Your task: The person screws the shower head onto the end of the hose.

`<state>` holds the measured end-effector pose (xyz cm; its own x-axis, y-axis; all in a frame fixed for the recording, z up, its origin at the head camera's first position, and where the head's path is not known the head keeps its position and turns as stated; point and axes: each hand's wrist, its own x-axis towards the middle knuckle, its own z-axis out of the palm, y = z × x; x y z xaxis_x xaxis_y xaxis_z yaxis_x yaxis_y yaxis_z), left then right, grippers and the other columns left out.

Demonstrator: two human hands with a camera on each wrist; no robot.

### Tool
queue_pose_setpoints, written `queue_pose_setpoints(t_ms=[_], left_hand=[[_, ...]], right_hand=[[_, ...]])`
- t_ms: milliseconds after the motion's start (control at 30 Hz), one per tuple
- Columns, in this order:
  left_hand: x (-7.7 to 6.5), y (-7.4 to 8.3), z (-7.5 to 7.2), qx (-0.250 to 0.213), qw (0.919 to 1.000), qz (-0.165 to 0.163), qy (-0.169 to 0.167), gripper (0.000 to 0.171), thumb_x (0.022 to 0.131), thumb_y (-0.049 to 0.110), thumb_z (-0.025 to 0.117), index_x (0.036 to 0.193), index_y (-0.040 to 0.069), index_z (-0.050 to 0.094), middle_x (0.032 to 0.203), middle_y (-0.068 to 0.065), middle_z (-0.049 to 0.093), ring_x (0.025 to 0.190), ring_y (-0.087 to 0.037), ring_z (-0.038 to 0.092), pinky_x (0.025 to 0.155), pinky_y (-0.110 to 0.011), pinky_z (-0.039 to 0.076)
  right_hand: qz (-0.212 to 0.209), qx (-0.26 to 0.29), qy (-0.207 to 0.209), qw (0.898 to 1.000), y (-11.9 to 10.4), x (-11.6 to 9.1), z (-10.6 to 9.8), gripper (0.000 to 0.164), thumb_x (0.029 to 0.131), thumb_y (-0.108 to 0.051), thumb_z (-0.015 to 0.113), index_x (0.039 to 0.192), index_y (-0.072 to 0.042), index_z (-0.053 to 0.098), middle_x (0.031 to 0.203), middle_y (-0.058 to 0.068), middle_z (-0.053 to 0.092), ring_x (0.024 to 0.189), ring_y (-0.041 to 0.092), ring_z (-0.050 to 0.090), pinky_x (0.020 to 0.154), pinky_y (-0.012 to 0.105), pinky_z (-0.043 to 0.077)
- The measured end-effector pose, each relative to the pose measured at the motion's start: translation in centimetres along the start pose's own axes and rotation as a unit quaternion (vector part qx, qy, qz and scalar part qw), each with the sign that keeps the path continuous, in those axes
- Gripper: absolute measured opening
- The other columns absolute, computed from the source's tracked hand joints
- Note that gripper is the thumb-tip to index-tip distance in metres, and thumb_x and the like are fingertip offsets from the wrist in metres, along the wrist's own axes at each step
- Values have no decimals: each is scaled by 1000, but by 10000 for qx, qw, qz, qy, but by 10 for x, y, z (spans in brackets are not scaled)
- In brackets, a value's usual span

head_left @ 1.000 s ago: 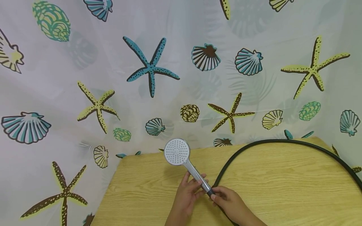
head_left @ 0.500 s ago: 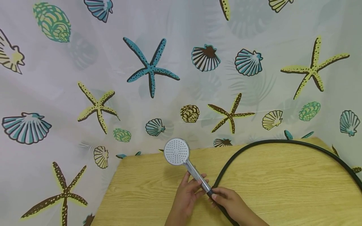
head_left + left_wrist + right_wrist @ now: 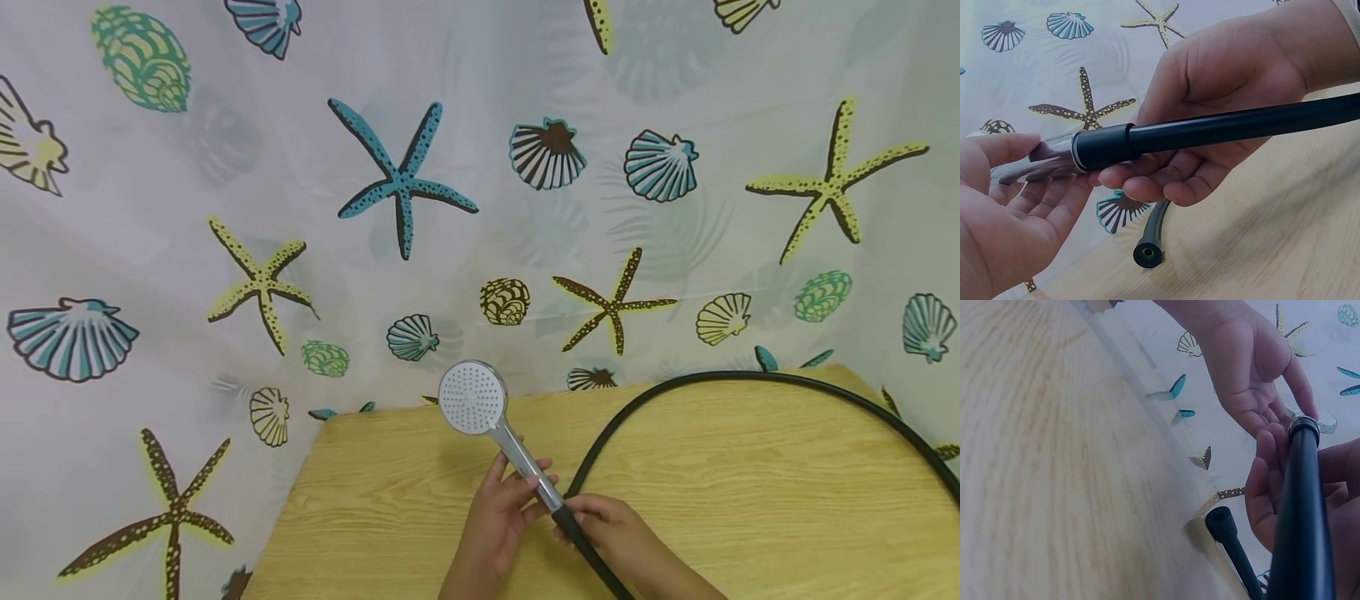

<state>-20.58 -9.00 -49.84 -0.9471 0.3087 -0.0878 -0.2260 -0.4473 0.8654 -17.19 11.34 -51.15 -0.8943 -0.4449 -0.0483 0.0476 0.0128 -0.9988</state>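
A chrome shower head (image 3: 472,397) with a round, white, perforated face tilts up to the left over the table. My left hand (image 3: 495,512) holds its chrome handle (image 3: 517,454), thumb on top and fingers beneath. A black hose (image 3: 1210,131) meets the handle's lower end at a thicker black collar (image 3: 1107,149). Around the collar and hose my right hand (image 3: 618,533) has its fingers curled below and its thumb on the far side. In the right wrist view the hose covers part of that hand (image 3: 1341,506).
The hose's far stretch (image 3: 750,375) arcs across the wood-grain table (image 3: 750,467) and off the right edge. A black flared hose end (image 3: 1147,254) lies behind the hands. A curtain (image 3: 480,208) printed with shells and starfish stands along the back and sides.
The right thumb has come off the front of the collar, leaving more of the collar and hose in sight. The shower head has shifted slightly up and right.
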Motion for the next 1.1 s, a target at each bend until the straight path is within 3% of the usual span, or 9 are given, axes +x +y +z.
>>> queue_pose_setpoints(t_ms=[400, 667, 833, 967, 1100], left_hand=[[0, 1, 1, -69, 9998, -64, 159, 73, 95, 6, 62, 159, 20, 29, 132, -8, 66, 111, -19, 71, 95, -35, 60], [1, -3, -1, 94, 9993, 91, 336, 74, 94, 5, 64, 158, 17, 29, 123, -4, 69, 109, -18, 71, 95, -36, 60], [3, -5, -2, 282, 9982, 164, 513, 71, 94, 7, 66, 156, 16, 33, 121, -5, 70, 108, -18, 70, 95, -38, 61], [4, -6, -2, 472, 9962, 228, 689, 72, 93, 8, 68, 156, 17, 34, 121, -6, 71, 107, -20, 70, 94, -39, 61], [5, -7, 0, 540, 9943, 272, 875, 71, 92, 8, 70, 154, 16, 36, 121, -8, 72, 104, -20, 71, 92, -39, 62]], right_hand=[[88, 245, 31, 9997, 0, 1, -1, 35, 106, -16, 44, 128, 5, 61, 113, 15, 71, 105, 25, 68, 90, 35, 58], [33, -13, 123, 9999, -1, 0, 1, 40, 107, -29, 47, 131, 1, 59, 117, 17, 69, 107, 31, 67, 90, 33, 59], [-19, -260, 193, 9995, -3, -1, 3, 43, 104, -35, 54, 132, -2, 57, 121, 18, 64, 105, 28, 65, 94, 38, 55], [-131, -684, 401, 9968, -3, 0, 7, 41, 101, -33, 62, 129, -4, 59, 117, 16, 67, 100, 23, 65, 88, 34, 57], [-333, -1466, 611, 9867, -3, 1, 9, 34, 98, -33, 66, 124, -11, 63, 111, 7, 70, 96, 13, 65, 81, 25, 57]])
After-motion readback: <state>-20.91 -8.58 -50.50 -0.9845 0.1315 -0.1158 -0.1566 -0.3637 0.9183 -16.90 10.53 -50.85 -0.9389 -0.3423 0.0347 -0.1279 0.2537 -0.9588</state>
